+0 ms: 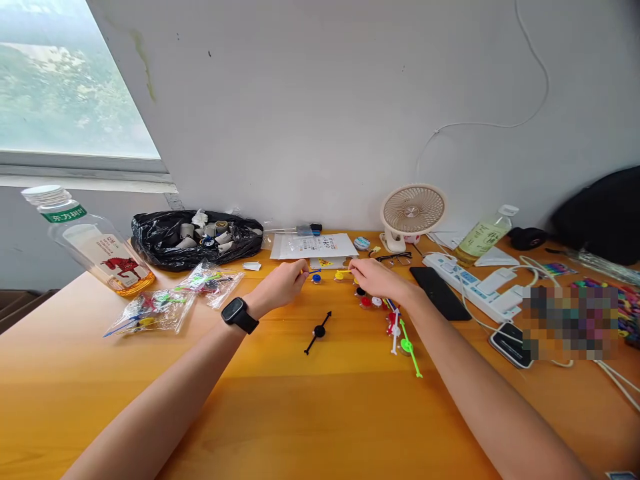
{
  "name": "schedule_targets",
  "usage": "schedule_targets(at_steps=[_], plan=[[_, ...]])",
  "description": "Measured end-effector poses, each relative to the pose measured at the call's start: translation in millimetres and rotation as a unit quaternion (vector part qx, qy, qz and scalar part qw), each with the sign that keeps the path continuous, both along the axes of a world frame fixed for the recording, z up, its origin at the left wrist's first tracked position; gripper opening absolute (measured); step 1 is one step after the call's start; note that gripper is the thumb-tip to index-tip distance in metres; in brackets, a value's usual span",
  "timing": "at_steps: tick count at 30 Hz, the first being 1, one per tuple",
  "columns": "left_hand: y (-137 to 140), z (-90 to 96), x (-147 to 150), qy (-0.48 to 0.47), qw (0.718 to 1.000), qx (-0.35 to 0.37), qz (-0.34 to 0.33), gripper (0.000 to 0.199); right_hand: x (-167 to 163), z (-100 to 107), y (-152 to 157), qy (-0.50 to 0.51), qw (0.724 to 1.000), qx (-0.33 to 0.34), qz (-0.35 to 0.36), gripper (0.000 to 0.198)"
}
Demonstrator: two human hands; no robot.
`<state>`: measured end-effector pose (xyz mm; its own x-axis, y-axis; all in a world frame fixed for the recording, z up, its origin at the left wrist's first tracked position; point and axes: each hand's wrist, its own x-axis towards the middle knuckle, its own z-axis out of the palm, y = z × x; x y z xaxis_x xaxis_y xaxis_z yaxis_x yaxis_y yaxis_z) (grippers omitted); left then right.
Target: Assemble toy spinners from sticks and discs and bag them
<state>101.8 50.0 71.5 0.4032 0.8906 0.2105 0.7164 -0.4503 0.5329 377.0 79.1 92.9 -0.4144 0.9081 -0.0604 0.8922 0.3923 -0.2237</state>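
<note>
My left hand is closed in a pinch at one end of a blue arrow spinner. Opposite it, my right hand has its fingertips closed on the end of a yellow arrow spinner. A black arrow spinner lies by itself on the table between my forearms. Beside my right forearm are a white arrow spinner and a green one. Red, white and black round pieces sit under and near my right hand, partly hidden by it.
At left stand a tilted-looking drink bottle, small plastic packets of spinners and a black bag of scraps. Toward the wall are white paper and a fan. A phone and power strip with cables lie right.
</note>
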Motion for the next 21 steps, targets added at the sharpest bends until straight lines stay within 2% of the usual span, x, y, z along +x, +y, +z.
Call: schedule_targets(at_steps=[3,9,17,21], plan=[[3,-3.8,-2,0.007,1.000,-0.002,-0.003,0.022,-3,4,-1,-0.026,1.000,0.013,-0.002,0.032],[3,-9.2,-1,0.023,1.000,-0.014,0.006,0.023,-2,11,-7,-0.041,0.999,0.020,-0.022,0.027],[3,-2.5,-1,0.054,0.998,0.013,0.010,0.024,-4,10,-7,-0.071,0.997,0.020,-0.022,0.024],[3,-0.1,-3,0.070,0.998,0.004,0.005,0.024,-3,9,-7,-0.073,0.997,0.022,-0.020,0.023]])
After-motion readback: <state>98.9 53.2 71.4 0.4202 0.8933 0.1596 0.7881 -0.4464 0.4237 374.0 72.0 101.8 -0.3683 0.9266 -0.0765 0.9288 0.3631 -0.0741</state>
